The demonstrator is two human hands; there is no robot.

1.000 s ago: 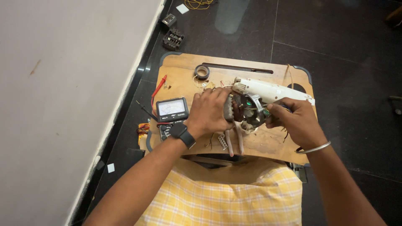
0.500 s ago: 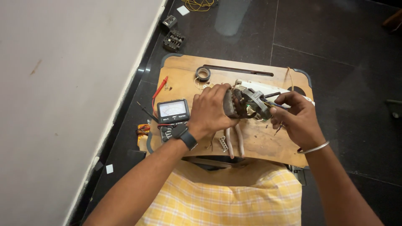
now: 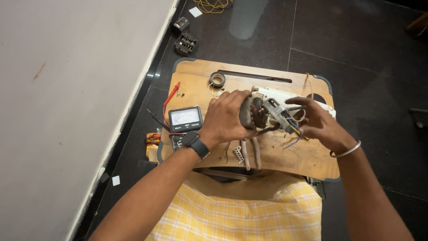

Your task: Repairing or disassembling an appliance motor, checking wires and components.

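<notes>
Both hands busy: left hand [image 3: 227, 117] grips the opened motor [image 3: 250, 112], right hand [image 3: 317, 122] pinches its loose wires [image 3: 292, 127]; casing [image 3: 285, 96] still off.

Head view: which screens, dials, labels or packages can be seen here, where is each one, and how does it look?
Meter: on the wooden board, beside the left hand; a dark rectangular body with a pale dial window.
White paper scraps: on the dark floor, one above the board and one at lower left; small, flat, squarish.
No packages or signs in view.
</notes>
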